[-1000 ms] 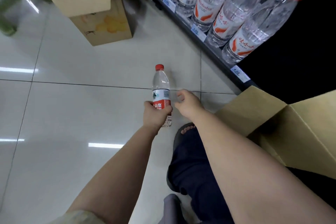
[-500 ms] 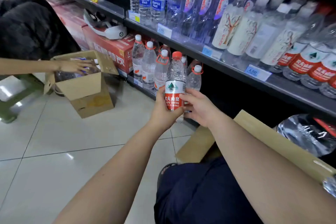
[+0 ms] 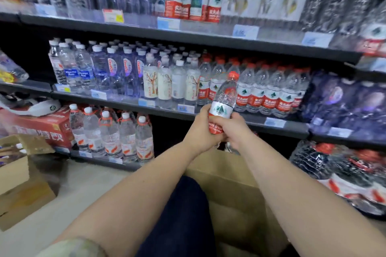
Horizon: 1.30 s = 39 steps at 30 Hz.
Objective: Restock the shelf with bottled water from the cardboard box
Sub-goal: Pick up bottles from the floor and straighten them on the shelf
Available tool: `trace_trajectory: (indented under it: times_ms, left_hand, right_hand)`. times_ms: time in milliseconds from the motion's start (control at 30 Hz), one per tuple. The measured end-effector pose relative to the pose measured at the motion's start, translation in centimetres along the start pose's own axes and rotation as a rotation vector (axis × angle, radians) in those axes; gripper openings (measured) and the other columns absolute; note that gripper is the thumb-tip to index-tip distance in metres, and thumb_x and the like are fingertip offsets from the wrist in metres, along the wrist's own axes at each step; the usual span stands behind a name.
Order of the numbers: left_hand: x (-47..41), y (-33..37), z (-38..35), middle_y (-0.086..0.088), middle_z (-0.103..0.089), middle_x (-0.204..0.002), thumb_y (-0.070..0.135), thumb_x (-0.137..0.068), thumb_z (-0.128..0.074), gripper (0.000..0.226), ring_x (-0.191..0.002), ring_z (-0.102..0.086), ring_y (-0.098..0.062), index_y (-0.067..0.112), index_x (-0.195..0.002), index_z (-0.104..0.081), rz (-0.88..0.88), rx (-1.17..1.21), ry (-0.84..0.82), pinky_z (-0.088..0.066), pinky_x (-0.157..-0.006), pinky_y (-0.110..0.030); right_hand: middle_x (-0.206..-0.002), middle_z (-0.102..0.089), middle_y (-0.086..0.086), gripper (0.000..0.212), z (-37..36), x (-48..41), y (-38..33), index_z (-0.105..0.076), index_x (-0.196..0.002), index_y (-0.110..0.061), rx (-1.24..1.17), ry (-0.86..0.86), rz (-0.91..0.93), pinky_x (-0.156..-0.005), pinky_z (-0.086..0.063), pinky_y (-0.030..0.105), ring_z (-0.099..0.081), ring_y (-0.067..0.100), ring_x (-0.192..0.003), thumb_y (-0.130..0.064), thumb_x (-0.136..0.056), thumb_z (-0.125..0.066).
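Red-capped bottle (image 3: 225, 95), tilted, lower half clasped in left grip (image 3: 200, 130) and right grip (image 3: 234, 130).

packed bottle rows (image 3: 269, 98) block middle shelf (image 3: 229, 120).

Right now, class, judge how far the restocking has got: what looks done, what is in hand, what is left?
Done: a row of red-label bottles stands on the middle shelf. In hand: the left hand and right hand both grip one red-capped bottle, tilted, in front of that row. Left: setting it on the shelf, then perhaps more from the cardboard box, whose contents are hidden.
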<state>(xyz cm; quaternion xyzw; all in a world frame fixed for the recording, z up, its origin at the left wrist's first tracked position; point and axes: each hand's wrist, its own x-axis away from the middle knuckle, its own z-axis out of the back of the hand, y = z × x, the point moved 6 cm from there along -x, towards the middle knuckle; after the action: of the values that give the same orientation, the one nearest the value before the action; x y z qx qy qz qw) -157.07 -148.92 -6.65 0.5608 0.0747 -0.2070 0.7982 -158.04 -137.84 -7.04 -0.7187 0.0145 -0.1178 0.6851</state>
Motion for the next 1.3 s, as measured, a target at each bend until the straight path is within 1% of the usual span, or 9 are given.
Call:
trace_trajectory:
  times_ms: [133, 267, 367, 467, 667, 767, 900, 1167, 1300]
  left_hand:
    - [-1.8, 2.7, -4.8, 0.006, -0.063, -0.112, 0.031, -0.072, -0.08, 0.074, -0.101, -0.063, -0.009, 0.024, -0.133, -0.041, -0.088, -0.051, -0.163, -0.052, -0.092, -0.038]
    - [-4.0, 6.3, -7.6, 0.007, -0.06, -0.119, 0.038, -0.074, -0.081, 0.064, -0.109, -0.056, -0.01, 0.02, -0.128, -0.052, -0.205, -0.205, -0.237, -0.047, -0.097, -0.035]
    - [-6.0, 8.2, -9.5, 0.003, -0.061, -0.124, 0.047, -0.075, -0.076, 0.062, -0.114, -0.056, -0.017, 0.023, -0.128, -0.053, -0.33, -0.435, -0.301, -0.048, -0.096, -0.042]
    - [-8.4, 9.5, -10.6, 0.0, -0.057, -0.128, 0.049, -0.082, -0.068, 0.06, -0.119, -0.05, -0.024, 0.025, -0.134, -0.048, -0.385, -0.738, -0.275, -0.044, -0.096, -0.045]
    - [-13.7, 10.2, -12.5, -0.003, -0.056, -0.125, 0.034, -0.087, -0.056, 0.043, -0.119, -0.046, -0.028, 0.025, -0.129, -0.05, -0.351, -0.989, -0.267, -0.036, -0.1, -0.046]
    - [-16.5, 9.5, -13.8, -0.002, -0.055, -0.124, 0.029, -0.087, -0.053, 0.039, -0.118, -0.045, -0.028, 0.023, -0.125, -0.054, -0.323, -1.03, -0.254, -0.035, -0.1, -0.045]
    - [-20.4, 8.3, -15.8, -0.002, -0.053, -0.131, 0.03, -0.086, -0.055, 0.044, -0.121, -0.044, -0.029, 0.025, -0.13, -0.051, -0.281, -1.064, -0.24, -0.034, -0.102, -0.047]
    - [-25.4, 4.5, -20.8, -0.001, -0.049, -0.135, 0.027, -0.09, -0.052, 0.046, -0.126, -0.038, -0.027, 0.026, -0.136, -0.046, -0.229, -0.927, -0.197, -0.029, -0.107, -0.045]
    - [-27.1, 3.2, -22.3, -0.001, -0.046, -0.137, 0.028, -0.09, -0.05, 0.048, -0.127, -0.036, -0.027, 0.026, -0.138, -0.042, -0.266, -0.934, -0.158, -0.028, -0.108, -0.043]
  right_hand:
    - [-0.102, -0.073, 0.012, 0.05, 7.5, 1.0, -1.4, -0.06, -0.118, -0.008, 0.035, 0.083, 0.071, -0.067, -0.057, 0.036, -0.072, 0.027, -0.089, -0.004, -0.072, -0.079]
    - [-0.097, -0.072, 0.005, 0.043, 13.2, 1.8, -2.9, -0.061, -0.103, -0.017, 0.11, 0.186, 0.158, -0.07, -0.057, 0.032, -0.069, 0.019, -0.085, 0.0, -0.068, -0.081]
    - [-0.104, -0.073, 0.005, 0.064, 16.6, 1.5, -3.5, -0.059, -0.114, -0.015, 0.141, 0.267, 0.182, -0.083, -0.058, 0.039, -0.07, 0.02, -0.093, -0.009, -0.057, -0.087]
    - [-0.111, -0.069, 0.004, 0.068, 19.7, 1.0, -4.3, -0.054, -0.121, -0.014, 0.169, 0.35, 0.187, -0.087, -0.054, 0.038, -0.067, 0.021, -0.099, -0.003, -0.062, -0.086]
    - [-0.105, -0.064, 0.001, 0.069, 25.7, -2.8, -6.5, -0.049, -0.125, -0.018, 0.244, 0.474, 0.219, -0.07, -0.045, 0.023, -0.061, 0.02, -0.096, 0.008, -0.067, -0.077]
    - [-0.099, -0.063, -0.004, 0.062, 27.6, -6.5, -7.4, -0.049, -0.116, -0.022, 0.295, 0.469, 0.22, -0.077, -0.045, 0.029, -0.062, 0.02, -0.097, 0.006, -0.069, -0.078]
    - [-0.11, -0.063, 0.001, 0.066, 29.6, -12.0, -7.8, -0.047, -0.123, -0.018, 0.36, 0.464, 0.24, -0.087, -0.048, 0.036, -0.06, 0.021, -0.103, 0.003, -0.07, -0.079]
    - [-0.116, -0.061, 0.005, 0.071, 32.5, -20.6, -4.0, -0.044, -0.132, -0.015, 0.493, 0.458, 0.088, -0.09, -0.046, 0.033, -0.058, 0.024, -0.105, -0.003, -0.071, -0.08]
    - [-0.109, -0.057, -0.001, 0.073, 33.6, -22.6, -2.9, -0.043, -0.132, -0.017, 0.447, 0.424, 0.014, -0.081, -0.049, 0.031, -0.056, 0.02, -0.101, -0.001, -0.072, -0.082]
